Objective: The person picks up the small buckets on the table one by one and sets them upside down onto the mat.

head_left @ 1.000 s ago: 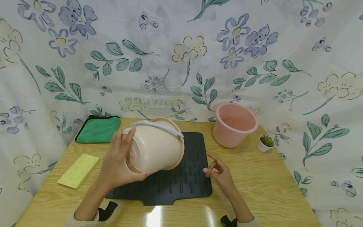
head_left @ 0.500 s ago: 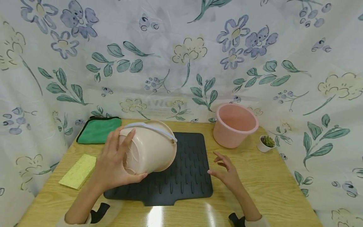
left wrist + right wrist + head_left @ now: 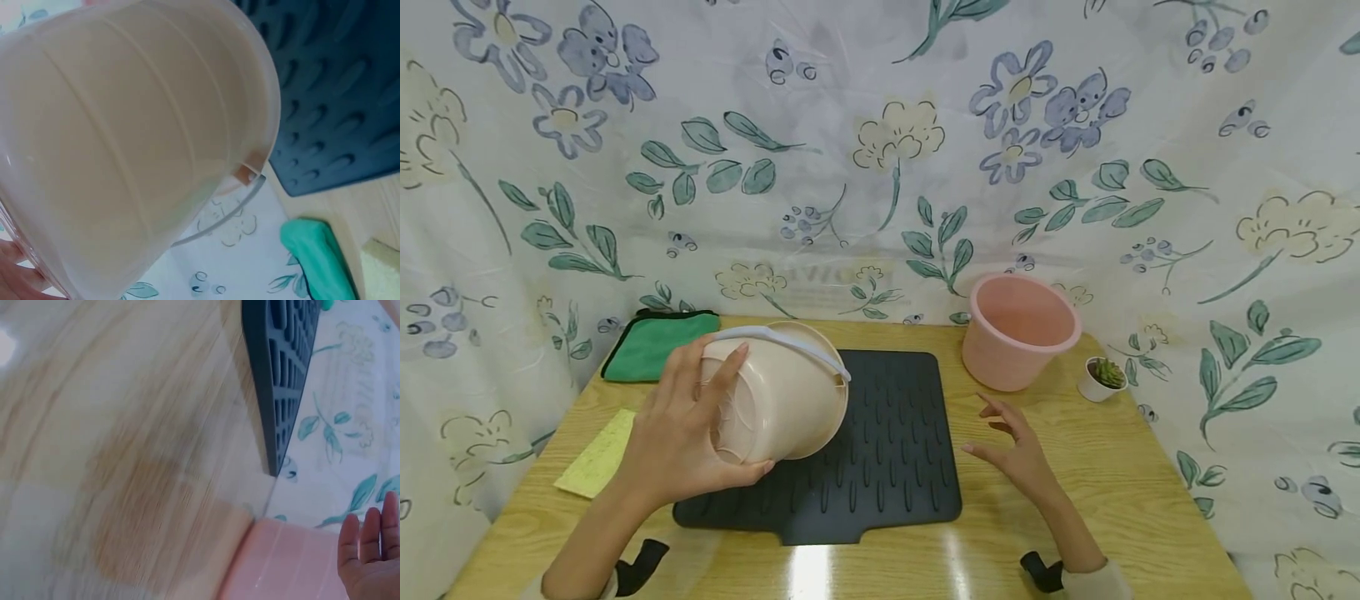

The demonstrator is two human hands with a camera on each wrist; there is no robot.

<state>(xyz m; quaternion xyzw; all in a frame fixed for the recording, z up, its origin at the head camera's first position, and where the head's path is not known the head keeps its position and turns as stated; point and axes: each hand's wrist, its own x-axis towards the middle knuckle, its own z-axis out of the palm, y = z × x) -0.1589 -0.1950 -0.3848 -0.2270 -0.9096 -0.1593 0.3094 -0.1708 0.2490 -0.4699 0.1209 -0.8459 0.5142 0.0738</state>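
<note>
My left hand [image 3: 681, 429] grips a cream bucket [image 3: 782, 396] round its base end, thumb below and fingers over the top. The bucket lies tipped on its side in the air above a black ridged mat [image 3: 887, 442], its mouth turned away to the right. A pale grey-lilac handle [image 3: 775, 336] lies along the bucket's upper side. In the left wrist view the bucket's wall [image 3: 137, 137] fills much of the picture. Right of the mat, my right hand [image 3: 1018, 454] hovers over the table with loosely bent fingers, holding nothing. Its fingers [image 3: 369, 540] show near the pink bucket in the right wrist view.
A pink bucket [image 3: 1003, 362] stands upright at the back right, beside a small potted succulent [image 3: 1102, 379]. On the left lie a green cloth [image 3: 658, 346] and a yellow sponge [image 3: 597, 457] on the wooden table [image 3: 1120, 492]. A floral curtain [image 3: 880, 167] hangs behind.
My left hand has carried the cream bucket to the left, partly covering the sponge. My right hand has moved right, away from the mat, and its fingers have spread apart.
</note>
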